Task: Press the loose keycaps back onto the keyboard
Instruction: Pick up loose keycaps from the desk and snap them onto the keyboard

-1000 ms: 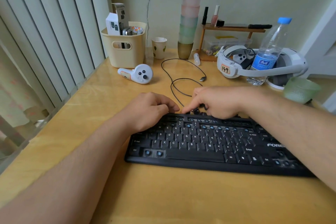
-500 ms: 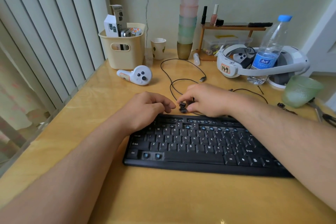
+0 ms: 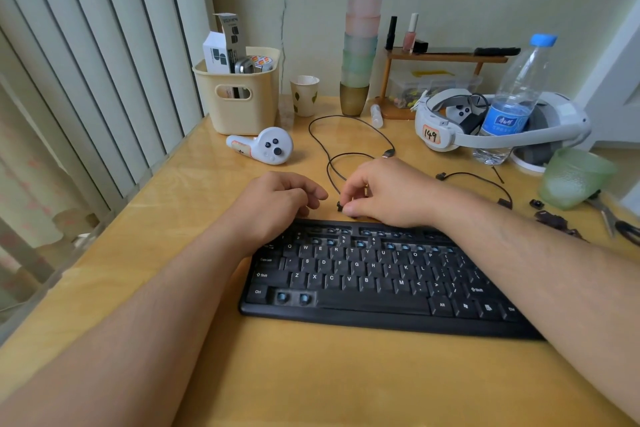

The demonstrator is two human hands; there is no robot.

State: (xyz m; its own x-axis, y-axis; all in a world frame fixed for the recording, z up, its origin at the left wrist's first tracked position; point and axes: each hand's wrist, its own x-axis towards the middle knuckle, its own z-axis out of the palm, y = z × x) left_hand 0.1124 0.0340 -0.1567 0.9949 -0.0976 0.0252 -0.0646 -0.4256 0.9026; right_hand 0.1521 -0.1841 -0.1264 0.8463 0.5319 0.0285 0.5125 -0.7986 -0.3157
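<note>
**Keycap pinched just behind the keyboard's top edge**

A small black keycap (image 3: 340, 206) sits between the thumb and curled fingers of the right hand (image 3: 388, 192), just above the wooden table (image 3: 311, 374) and close behind the far edge of the keyboard (image 3: 374, 282). The keyboard is flat, matte black plastic, lying near the table's front; several sockets stand bare, showing blue stems in the top rows and two beside the Ctrl key. The left hand (image 3: 277, 208) rests at the keyboard's upper-left corner, fingers loosely curled, holding nothing that can be seen.

More loose dark keycaps (image 3: 554, 218) lie scattered at the right, near a frosted green cup (image 3: 575, 180) and scissors (image 3: 613, 222). A thin black cable (image 3: 332, 163) loops across the glossy tabletop behind the hands. Further back are a white rounded controller (image 3: 263, 146), a cream plastic basket (image 3: 239, 97), a stack of translucent cups (image 3: 362, 42), a white headset (image 3: 491, 125) and a clear water bottle (image 3: 516, 97).

Compared with half a second ago, the right hand has shifted slightly, the keycap now showing at its thumb tip; the left hand has barely moved
</note>
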